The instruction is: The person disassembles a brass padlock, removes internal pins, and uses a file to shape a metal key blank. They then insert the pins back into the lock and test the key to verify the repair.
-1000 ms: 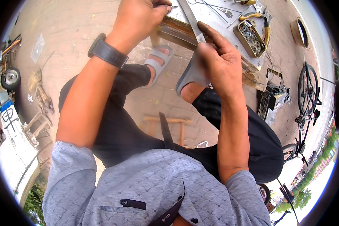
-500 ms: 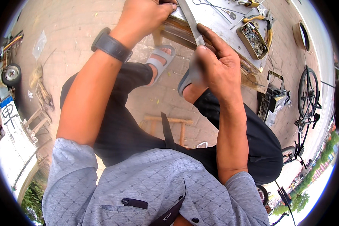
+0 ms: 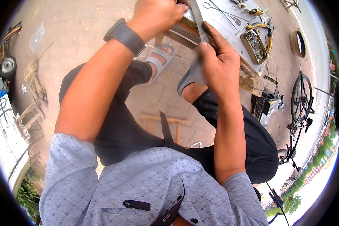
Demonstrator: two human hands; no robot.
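Note:
At the top, my left hand (image 3: pixel 159 16) is closed by the edge of the workbench (image 3: pixel 229 37), its fingertips pinched together. What they hold, if anything, is hidden at the picture's rim. My right hand (image 3: pixel 224 69) grips one end of a long flat grey metal file (image 3: pixel 198 19), with thumb and fingers round it. The file slants up and left over the bench edge, passing close beside my left fingertips, and its far end runs out of view. Part of the right hand's grip is blurred.
Right of the file, a tin (image 3: pixel 248 49) of small metal parts lies on the bench, beside yellow-handled pliers (image 3: pixel 270 38) and a brass padlock (image 3: pixel 257 12). A wooden stool (image 3: pixel 167 120) stands below, a bicycle (image 3: pixel 301 98) at right, a round bucket (image 3: pixel 297 44) beyond the bench.
My left hand has shifted a little to the right, and the file's upper part has moved right with it. My right hand keeps its grip; the view has turned slightly.

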